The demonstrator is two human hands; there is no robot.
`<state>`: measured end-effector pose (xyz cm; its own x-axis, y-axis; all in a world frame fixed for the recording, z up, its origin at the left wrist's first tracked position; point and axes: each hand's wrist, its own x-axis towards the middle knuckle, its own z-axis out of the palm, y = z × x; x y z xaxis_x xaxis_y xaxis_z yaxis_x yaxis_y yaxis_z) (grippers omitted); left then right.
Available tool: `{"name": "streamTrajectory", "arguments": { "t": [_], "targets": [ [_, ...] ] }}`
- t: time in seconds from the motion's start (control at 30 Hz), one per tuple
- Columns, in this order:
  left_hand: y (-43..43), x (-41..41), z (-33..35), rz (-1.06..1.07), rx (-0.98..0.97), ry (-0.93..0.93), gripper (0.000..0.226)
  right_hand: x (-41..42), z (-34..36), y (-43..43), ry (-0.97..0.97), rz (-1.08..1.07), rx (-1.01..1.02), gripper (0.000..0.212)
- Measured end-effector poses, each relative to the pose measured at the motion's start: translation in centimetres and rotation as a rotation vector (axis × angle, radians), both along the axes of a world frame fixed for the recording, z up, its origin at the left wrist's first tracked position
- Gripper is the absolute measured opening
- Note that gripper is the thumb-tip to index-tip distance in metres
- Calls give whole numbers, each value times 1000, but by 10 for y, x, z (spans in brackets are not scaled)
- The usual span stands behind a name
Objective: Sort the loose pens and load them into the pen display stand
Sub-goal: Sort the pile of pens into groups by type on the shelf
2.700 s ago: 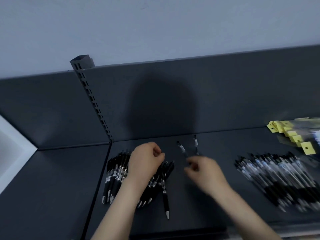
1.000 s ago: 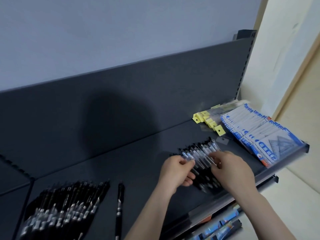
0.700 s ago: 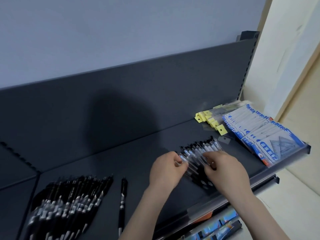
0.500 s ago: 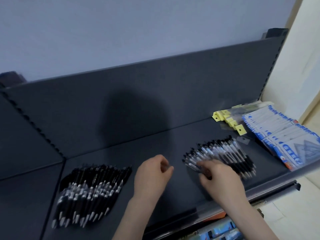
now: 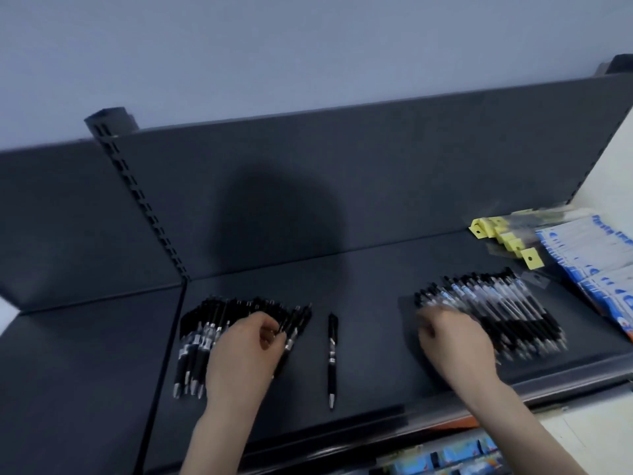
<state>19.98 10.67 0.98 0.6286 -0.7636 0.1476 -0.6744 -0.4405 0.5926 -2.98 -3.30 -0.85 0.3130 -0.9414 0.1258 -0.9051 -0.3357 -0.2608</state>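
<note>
The left hand [image 5: 241,354] is laid over the right part of the pile of black pens [image 5: 219,332], with the fingers curled; the thumb and the fingertips are brought together near the upper ends of some pens, but whether a pen is really pinched cannot be told. The right hand [image 5: 457,341] is placed on the left edge of the row of clear-barrel pens [image 5: 496,310], with the fingers bent down onto them. This hand is blurred, so it cannot be told whether a pen is gripped.

Between the two hands a single black pen [image 5: 332,358] is seen, lying alone on the dark shelf [image 5: 370,279], well apart from both groups, with its metal tip turned to the front edge. The black pens are fanned out on the left part of the shelf, tips to the front. The clear-barrel pens are laid side by side on the right part.

Behind and to the right of the clear-barrel pens, yellow tags [image 5: 503,238] are found, and beside them blue-and-white packets [image 5: 592,265] are stacked at the right end of the shelf. A slotted upright [image 5: 137,193] is fixed on the back panel at the left.
</note>
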Motion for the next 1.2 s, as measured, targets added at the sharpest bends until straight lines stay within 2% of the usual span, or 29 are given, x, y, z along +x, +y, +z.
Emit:
{"name": "streamTrajectory", "arguments": {
  "t": [0.1, 0.2, 0.37, 0.53, 0.77, 0.93, 1.03, 1.2],
  "targets": [
    [19, 16, 1, 68, 1, 5, 6, 23, -1, 38, -118, 113, 102, 23],
    [39, 31, 1, 136, 2, 28, 8, 50, -3, 65, -86, 206, 213, 34],
    [64, 58, -1, 197, -12, 16, 9, 99, 1, 73, -72, 244, 244, 54],
    [77, 85, -6, 247, -52, 40, 7, 149, -2, 77, -4, 226, 269, 57],
    [66, 111, -21, 185, 60, 159, 52, 185, -1, 79, 5, 140, 329, 61],
    [51, 117, -23, 167, 206, 148, 65, 191, -1, 78, -2, 107, 340, 65],
    [53, 124, -27, 179, 285, 175, 61, 191, -1, 79, -28, 77, 336, 59],
    [50, 135, -29, 139, 337, 176, 33, 191, -1, 81, -47, 51, 316, 36]
  ]
}}
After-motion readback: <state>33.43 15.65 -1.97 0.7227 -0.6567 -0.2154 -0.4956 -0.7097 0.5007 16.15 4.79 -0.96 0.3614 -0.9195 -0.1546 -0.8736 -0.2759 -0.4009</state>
